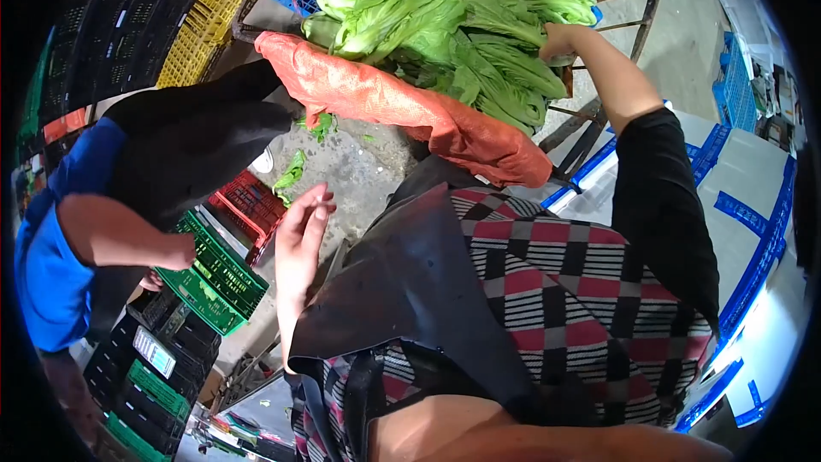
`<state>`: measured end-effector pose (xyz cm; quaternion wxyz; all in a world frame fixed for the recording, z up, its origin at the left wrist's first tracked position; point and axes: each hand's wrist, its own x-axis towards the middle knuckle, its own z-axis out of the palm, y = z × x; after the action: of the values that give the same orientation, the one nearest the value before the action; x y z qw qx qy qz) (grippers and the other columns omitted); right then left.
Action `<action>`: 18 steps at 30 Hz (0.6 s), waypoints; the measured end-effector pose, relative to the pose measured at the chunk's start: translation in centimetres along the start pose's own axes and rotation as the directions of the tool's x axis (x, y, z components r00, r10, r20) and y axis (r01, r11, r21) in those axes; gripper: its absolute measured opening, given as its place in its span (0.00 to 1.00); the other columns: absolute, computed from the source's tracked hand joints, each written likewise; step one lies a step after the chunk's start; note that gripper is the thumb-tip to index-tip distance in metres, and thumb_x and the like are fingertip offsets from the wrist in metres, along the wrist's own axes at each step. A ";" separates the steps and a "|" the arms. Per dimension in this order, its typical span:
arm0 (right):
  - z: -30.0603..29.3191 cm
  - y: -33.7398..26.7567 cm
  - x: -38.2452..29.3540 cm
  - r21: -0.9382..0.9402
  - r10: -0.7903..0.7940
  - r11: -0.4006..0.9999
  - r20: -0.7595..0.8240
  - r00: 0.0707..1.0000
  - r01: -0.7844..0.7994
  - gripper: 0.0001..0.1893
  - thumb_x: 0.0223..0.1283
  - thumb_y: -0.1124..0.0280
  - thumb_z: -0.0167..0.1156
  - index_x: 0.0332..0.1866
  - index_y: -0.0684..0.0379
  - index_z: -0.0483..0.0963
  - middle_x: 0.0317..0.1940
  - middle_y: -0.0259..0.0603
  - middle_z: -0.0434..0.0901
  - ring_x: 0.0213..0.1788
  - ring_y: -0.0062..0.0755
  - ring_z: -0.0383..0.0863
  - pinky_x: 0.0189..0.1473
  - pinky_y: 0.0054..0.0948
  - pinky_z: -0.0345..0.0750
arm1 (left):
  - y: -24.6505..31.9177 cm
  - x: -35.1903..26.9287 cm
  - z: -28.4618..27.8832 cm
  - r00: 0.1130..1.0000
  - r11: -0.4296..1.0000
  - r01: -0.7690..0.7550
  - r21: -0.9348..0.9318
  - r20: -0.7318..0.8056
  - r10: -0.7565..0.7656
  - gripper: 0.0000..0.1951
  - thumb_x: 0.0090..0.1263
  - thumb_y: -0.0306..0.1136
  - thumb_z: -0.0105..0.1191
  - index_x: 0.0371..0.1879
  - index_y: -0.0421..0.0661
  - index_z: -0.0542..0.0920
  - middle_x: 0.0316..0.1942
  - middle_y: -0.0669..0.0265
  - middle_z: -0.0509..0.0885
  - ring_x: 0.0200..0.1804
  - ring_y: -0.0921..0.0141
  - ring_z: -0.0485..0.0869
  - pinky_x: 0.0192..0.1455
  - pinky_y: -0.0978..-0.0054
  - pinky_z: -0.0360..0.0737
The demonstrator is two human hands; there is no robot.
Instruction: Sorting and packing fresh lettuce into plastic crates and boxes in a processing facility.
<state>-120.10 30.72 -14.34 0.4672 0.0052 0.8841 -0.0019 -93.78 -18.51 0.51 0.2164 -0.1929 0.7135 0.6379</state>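
Leafy green lettuces (442,25) lie heaped on a metal rack, with an orange woven sack (397,99) draped over the near side. My right hand (559,43) reaches to the right edge of the heap, its fingers partly hidden at the leaves; whether they grip a head does not show. My left hand (306,215) hangs apart from the heap, over the floor to the left of my dark apron (417,289), with its fingers slightly bent and nothing plain in them.
A co-worker in a blue shirt (42,263) stands at left, a hand by a green crate (215,276). A red crate (247,208), stacked black crates (122,25) and yellow crates (199,13) stand at left. White boxes with blue tape (737,205) are at right. Loose leaves (292,170) lie on the floor.
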 end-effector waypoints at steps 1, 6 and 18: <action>-0.7 -0.5 -1.0 0.020 -0.024 1.000 0.010 1.000 0.024 0.36 0.36 0.57 0.67 0.54 0.69 0.72 0.45 0.55 0.82 0.44 0.45 0.83 0.42 0.38 0.81 | 1.0 1.0 0.2 0.998 0.998 -0.046 0.045 0.054 0.044 0.19 0.74 0.32 0.52 0.61 0.40 0.73 0.53 0.60 0.80 0.54 0.70 0.78 0.60 0.72 0.73; -4.7 -0.4 -8.3 0.051 0.014 0.999 -0.066 0.998 -0.011 0.21 0.48 0.50 0.58 0.32 0.60 0.82 0.27 0.41 0.83 0.25 0.32 0.80 0.27 0.35 0.75 | 5.0 4.7 3.0 0.923 0.991 -0.134 0.001 0.365 0.125 0.21 0.73 0.33 0.53 0.63 0.42 0.72 0.54 0.61 0.80 0.54 0.71 0.78 0.60 0.72 0.73; 6.4 -11.2 -17.6 0.986 -0.060 0.139 -0.081 0.995 0.089 0.26 0.64 0.50 0.53 0.57 0.62 0.73 0.40 0.41 0.82 0.35 0.30 0.83 0.31 0.26 0.78 | 3.2 13.6 15.1 0.489 0.768 0.568 -0.295 0.872 -0.027 0.27 0.78 0.46 0.43 0.68 0.42 0.63 0.57 0.52 0.77 0.59 0.60 0.77 0.62 0.58 0.75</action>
<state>-105.00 19.31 -3.40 0.3392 0.2661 0.6713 -0.6029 -105.95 -3.13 -5.78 0.5736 -0.0489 0.2599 0.7753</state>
